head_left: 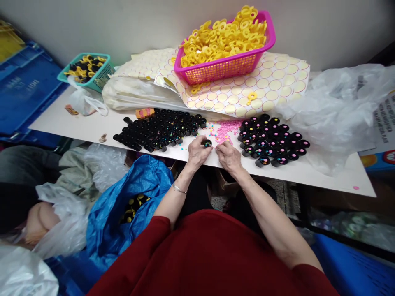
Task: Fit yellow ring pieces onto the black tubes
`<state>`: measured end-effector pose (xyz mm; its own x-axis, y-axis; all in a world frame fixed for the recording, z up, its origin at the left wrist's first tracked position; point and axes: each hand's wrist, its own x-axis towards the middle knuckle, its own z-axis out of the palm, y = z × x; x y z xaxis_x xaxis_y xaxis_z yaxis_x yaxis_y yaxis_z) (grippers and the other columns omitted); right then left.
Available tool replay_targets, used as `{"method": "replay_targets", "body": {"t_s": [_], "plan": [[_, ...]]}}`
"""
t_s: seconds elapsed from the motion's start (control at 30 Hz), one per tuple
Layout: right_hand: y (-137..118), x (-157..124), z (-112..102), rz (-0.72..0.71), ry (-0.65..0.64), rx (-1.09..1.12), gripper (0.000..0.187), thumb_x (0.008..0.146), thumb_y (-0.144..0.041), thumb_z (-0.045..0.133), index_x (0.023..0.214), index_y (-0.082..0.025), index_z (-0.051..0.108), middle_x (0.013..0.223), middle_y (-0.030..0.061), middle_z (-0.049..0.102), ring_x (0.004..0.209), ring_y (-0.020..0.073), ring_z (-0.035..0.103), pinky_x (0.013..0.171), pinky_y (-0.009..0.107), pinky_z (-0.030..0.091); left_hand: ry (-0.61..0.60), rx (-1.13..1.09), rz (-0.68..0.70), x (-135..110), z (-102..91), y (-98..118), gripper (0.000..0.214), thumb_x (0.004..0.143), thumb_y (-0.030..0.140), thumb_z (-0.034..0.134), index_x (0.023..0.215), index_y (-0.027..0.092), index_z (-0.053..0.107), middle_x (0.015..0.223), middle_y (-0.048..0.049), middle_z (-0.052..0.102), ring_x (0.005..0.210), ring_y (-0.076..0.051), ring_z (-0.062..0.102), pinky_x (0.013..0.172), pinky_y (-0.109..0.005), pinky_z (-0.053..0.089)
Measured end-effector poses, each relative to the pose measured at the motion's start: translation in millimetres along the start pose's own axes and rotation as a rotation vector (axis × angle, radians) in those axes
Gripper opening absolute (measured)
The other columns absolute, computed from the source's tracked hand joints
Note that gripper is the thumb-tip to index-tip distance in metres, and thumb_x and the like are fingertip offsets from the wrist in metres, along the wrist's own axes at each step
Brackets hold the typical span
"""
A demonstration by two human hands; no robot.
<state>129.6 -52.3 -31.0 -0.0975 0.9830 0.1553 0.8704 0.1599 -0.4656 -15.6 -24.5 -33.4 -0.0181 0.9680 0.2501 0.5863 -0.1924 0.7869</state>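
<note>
Nearest, at 6 o'clock: red shirt. Beyond, toward 12: white table. Centre of view: left hand, gripping a black cup, round end toward the camera, contents too small to tell. At 3 o'clock from there, close by: right hand, thumb and fingertips drawn together in a pinch; bead between them or not, cannot tell. Loose pink beads at 1 o'clock, just past the fingertips. Standing black cups at 3 o'clock, many showing pink at the upper ends; dark cluster of cups at 10. For good work, in judgement: hold cup steady over table; pinch lightly, single bead only; keep wrists clear of neighbouring cups, likely easy to topple.
</note>
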Motion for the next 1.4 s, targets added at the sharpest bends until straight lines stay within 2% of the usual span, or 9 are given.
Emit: {"method": "replay_targets", "body": {"t_s": [0.13, 0.33, 0.5, 0.77, 0.83, 1.0, 1.07, 1.23, 1.4], "plan": [[-5.1, 7.9, 0.3, 0.038, -0.086, -0.088, 0.03, 0.091, -0.028, 0.037, 0.09, -0.021, 0.066, 0.091, 0.0053, 0.057, 0.072, 0.0147, 0.047, 0.054, 0.028, 0.02, -0.037, -0.056, -0.042, -15.4, 1.3, -11.9, 0.032, 0.062, 0.025, 0.069, 0.093, 0.019, 0.062, 0.088, -0.0013, 0.066, 0.082, -0.016, 0.06, 0.073, -0.028, 0.049], [-8.0, 17.9, -3.2, 0.005, -0.14, -0.139, 0.029, 0.09, -0.026, 0.038, 0.094, -0.019, 0.067, 0.094, 0.0071, 0.058, 0.071, 0.0156, 0.048, 0.054, 0.028, 0.022, -0.035, -0.276, -0.14, -15.5, 8.5, -12.0, 0.04, 0.057, 0.025, 0.073, 0.094, 0.018, 0.062, 0.087, -0.0011, 0.065, 0.074, -0.013, 0.059, 0.069, -0.026, 0.049], [-8.7, 21.3, -4.7, -0.064, -0.184, -0.195, 0.029, 0.087, -0.021, 0.038, 0.093, -0.019, 0.066, 0.098, 0.0077, 0.059, 0.071, 0.0168, 0.05, 0.054, 0.029, 0.022, -0.039, -0.289, -0.083, -15.3, 9.3, -10.6, 0.032, 0.055, 0.024, 0.075, 0.085, 0.017, 0.064, 0.082, -0.0003, 0.062, 0.074, -0.012, 0.058, 0.069, -0.025, 0.047], [-1.8, 24.5, -11.3, -0.205, -0.244, -0.191, 0.023, 0.084, -0.023, 0.042, 0.093, -0.019, 0.064, 0.101, 0.0078, 0.058, 0.07, 0.0163, 0.049, 0.055, 0.029, 0.024, -0.127, -0.216, -0.024, -16.9, 8.4, -9.6, 0.028, 0.057, 0.024, 0.075, 0.083, 0.018, 0.066, 0.078, 0.0023, 0.061, 0.073, -0.011, 0.054, 0.071, -0.024, 0.044], [2.1, 24.2, -9.1, -0.213, -0.205, -0.126, 0.021, 0.084, -0.021, 0.042, 0.09, -0.018, 0.062, 0.098, 0.0077, 0.057, 0.07, 0.0163, 0.05, 0.056, 0.028, 0.027, -0.14, -0.234, -0.026, -17.4, 8.6, -9.4, 0.029, 0.058, 0.024, 0.074, 0.084, 0.017, 0.067, 0.078, 0.002, 0.061, 0.073, -0.011, 0.054, 0.07, -0.024, 0.044], [2.8, 18.3, -6.5, -0.184, 0.078, 0.242, 0.014, 0.082, -0.017, 0.042, 0.081, -0.02, 0.056, 0.086, 0.0057, 0.055, 0.078, 0.0181, 0.053, 0.069, 0.03, 0.04, -0.143, -0.229, -0.023, -18.1, 9.4, -10.1, 0.029, 0.057, 0.025, 0.075, 0.084, 0.017, 0.068, 0.079, 0.0008, 0.062, 0.075, -0.012, 0.055, 0.072, -0.025, 0.044], [-1.2, 15.1, -10.2, -0.226, 0.079, 0.311, 0.012, 0.082, -0.019, 0.044, 0.078, -0.021, 0.055, 0.084, 0.0046, 0.054, 0.078, 0.0179, 0.053, 0.07, 0.03, 0.042, -0.141, -0.212, -0.007, -18.2, 9.9, -10.5, 0.028, 0.058, 0.025, 0.074, 0.084, 0.018, 0.068, 0.08, 0.0004, 0.063, 0.075, -0.013, 0.056, 0.072, -0.026, 0.045], [-12.2, 10.4, -21.4, -0.271, -0.062, 0.086, 0.021, 0.087, -0.023, 0.04, 0.081, -0.018, 0.059, 0.086, 0.0065, 0.056, 0.069, 0.0163, 0.05, 0.06, 0.028, 0.035, -0.117, -0.139, 0.026, -18.1, 11.5, -11.1, 0.028, 0.058, 0.019, 0.071, 0.086, 0.019, 0.069, 0.081, -0.0002, 0.065, 0.079, -0.015, 0.057, 0.075, -0.028, 0.047], [-24.8, 13.0, -27.5, -0.308, -0.156, -0.155, 0.025, 0.085, -0.015, 0.037, 0.086, -0.017, 0.062, 0.086, 0.0075, 0.058, 0.069, 0.0165, 0.047, 0.057, 0.028, 0.028, -0.122, -0.139, 0.033, -18.5, 11.0, -10.9, 0.025, 0.06, 0.018, 0.069, 0.084, 0.021, 0.068, 0.083, -0.0003, 0.066, 0.082, -0.016, 0.059, 0.077, -0.029, 0.048]]}}
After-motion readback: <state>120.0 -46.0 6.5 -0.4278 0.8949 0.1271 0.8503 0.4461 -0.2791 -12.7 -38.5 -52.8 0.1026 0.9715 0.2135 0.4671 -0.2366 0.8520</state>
